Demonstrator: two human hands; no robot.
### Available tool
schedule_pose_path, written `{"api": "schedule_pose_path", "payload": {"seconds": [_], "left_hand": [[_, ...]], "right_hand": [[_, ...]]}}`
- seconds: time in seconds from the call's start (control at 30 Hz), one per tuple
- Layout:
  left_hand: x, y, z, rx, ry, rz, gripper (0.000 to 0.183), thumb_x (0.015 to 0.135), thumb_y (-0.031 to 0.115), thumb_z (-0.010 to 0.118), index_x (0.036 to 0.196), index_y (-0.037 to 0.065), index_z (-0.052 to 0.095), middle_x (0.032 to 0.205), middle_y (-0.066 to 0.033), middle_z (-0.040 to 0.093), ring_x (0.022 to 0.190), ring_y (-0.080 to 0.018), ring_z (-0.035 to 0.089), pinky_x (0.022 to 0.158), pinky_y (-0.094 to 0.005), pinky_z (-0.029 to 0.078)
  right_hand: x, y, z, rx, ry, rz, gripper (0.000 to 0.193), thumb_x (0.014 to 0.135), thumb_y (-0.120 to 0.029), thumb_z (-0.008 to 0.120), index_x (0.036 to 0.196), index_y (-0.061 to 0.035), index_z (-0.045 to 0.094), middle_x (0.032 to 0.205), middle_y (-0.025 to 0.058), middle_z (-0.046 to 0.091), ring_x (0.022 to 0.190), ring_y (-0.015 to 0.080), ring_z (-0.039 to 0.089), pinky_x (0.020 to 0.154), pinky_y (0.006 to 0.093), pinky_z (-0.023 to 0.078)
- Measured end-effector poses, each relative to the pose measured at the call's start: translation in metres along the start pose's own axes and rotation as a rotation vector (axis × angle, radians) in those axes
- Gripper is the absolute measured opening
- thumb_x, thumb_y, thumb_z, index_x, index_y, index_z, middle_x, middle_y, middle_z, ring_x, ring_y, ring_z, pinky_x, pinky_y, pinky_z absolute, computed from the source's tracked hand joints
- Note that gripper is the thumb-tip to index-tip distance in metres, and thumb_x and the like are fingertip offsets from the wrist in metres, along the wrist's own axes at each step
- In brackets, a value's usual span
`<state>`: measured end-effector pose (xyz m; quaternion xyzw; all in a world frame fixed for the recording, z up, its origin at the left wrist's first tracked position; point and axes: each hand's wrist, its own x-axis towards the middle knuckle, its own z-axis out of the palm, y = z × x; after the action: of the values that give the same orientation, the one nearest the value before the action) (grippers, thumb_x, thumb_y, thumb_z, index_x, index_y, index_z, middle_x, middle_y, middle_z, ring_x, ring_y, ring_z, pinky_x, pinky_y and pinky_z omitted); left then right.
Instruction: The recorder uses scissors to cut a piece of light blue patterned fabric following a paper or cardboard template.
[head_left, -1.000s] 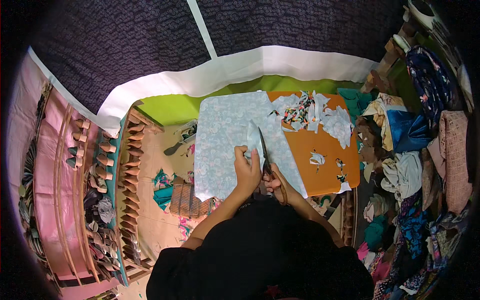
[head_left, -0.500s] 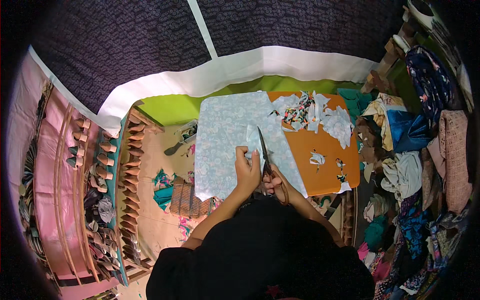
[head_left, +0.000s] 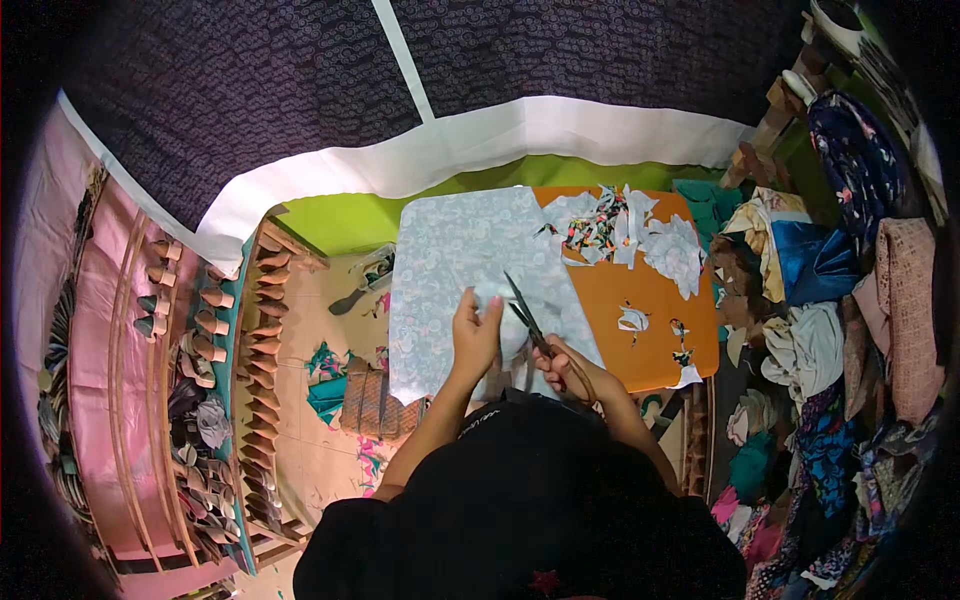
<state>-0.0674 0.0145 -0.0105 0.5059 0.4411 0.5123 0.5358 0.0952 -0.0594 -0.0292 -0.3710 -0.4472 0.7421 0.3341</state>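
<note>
My right hand (head_left: 568, 370) is wrapped round the handles of a pair of dark scissors (head_left: 522, 308). The blades point up and away from me and stand slightly apart. Close to their left side, my left hand (head_left: 477, 335) is closed with its thumb against a small whitish piece of cloth (head_left: 490, 291). That piece is partly hidden by the fingers and blurs into the cloth behind. Under both hands a pale blue-grey patterned cloth (head_left: 450, 240) lies flat over most of an orange-brown table (head_left: 625, 345).
Cut scraps (head_left: 672, 250), pale and multicoloured, lie at the table's far right. Wooden shoe forms (head_left: 264, 350) line a rack on the left. Heaped fabrics (head_left: 805, 350) fill the right side. A dark patterned curtain (head_left: 560, 60) hangs across the far side.
My left hand has shifted a little left and turned upright. The right hand has moved slightly right, and the scissors tilt further left with their blades now visibly parted.
</note>
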Motion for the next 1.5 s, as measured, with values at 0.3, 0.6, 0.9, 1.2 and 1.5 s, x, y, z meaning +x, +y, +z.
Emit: {"api": "schedule_pose_path", "payload": {"seconds": [0.3, 0.6, 0.9, 1.2, 1.5], "left_hand": [[0.010, 0.024, -0.017, -0.255, 0.069, -0.164, 0.015, 0.073, 0.005, 0.059, 0.085, 0.000, 0.052, 0.064, 0.0021, 0.048, 0.055, -0.0033, 0.043, 0.049, -0.0173, 0.036], [0.012, 0.003, -0.030, -0.154, -0.002, -0.078, 0.017, 0.077, 0.007, 0.059, 0.090, 0.000, 0.050, 0.075, -0.0007, 0.053, 0.062, -0.0063, 0.048, 0.056, -0.0199, 0.040], [0.011, 0.016, -0.026, -0.205, -0.033, -0.182, 0.026, 0.077, 0.006, 0.059, 0.099, -0.003, 0.049, 0.083, -0.0049, 0.057, 0.068, -0.0074, 0.052, 0.060, -0.0202, 0.043], [0.010, 0.002, -0.032, -0.054, -0.014, -0.136, 0.026, 0.074, 0.004, 0.062, 0.097, -0.002, 0.053, 0.081, -0.0035, 0.057, 0.061, -0.0038, 0.050, 0.052, -0.0158, 0.038], [0.005, 0.005, -0.025, 0.066, -0.019, -0.100, 0.022, 0.072, 0.011, 0.065, 0.089, -0.001, 0.057, 0.075, -0.0008, 0.057, 0.059, -0.0018, 0.045, 0.049, -0.0163, 0.033]], "right_hand": [[-0.010, 0.015, -0.014, -0.262, 0.047, -0.044, 0.051, 0.083, -0.054, 0.033, 0.096, -0.0049, 0.035, 0.079, 0.0042, 0.041, 0.064, 0.0106, 0.039, 0.054, 0.0244, 0.038], [-0.019, -0.007, -0.020, -0.069, 0.268, -0.199, 0.062, 0.075, -0.064, 0.038, 0.093, -0.0048, 0.038, 0.071, -0.0026, 0.036, 0.057, 0.0049, 0.033, 0.051, 0.0184, 0.032], [-0.060, -0.067, 0.001, -0.158, 0.115, 0.006, 0.074, 0.067, -0.071, 0.037, 0.096, -0.0029, 0.040, 0.071, -0.0026, 0.036, 0.058, 0.0052, 0.034, 0.050, 0.0177, 0.029], [-0.058, -0.073, 0.006, -0.207, -0.006, -0.046, 0.069, 0.071, -0.069, 0.033, 0.093, -0.0033, 0.040, 0.067, -0.0022, 0.034, 0.056, 0.0061, 0.033, 0.050, 0.0185, 0.030], [-0.035, -0.028, -0.022, -0.210, -0.168, 0.008, 0.061, 0.077, -0.064, 0.031, 0.090, -0.0047, 0.040, 0.066, -0.0021, 0.035, 0.056, 0.0067, 0.034, 0.049, 0.0193, 0.031]]}}
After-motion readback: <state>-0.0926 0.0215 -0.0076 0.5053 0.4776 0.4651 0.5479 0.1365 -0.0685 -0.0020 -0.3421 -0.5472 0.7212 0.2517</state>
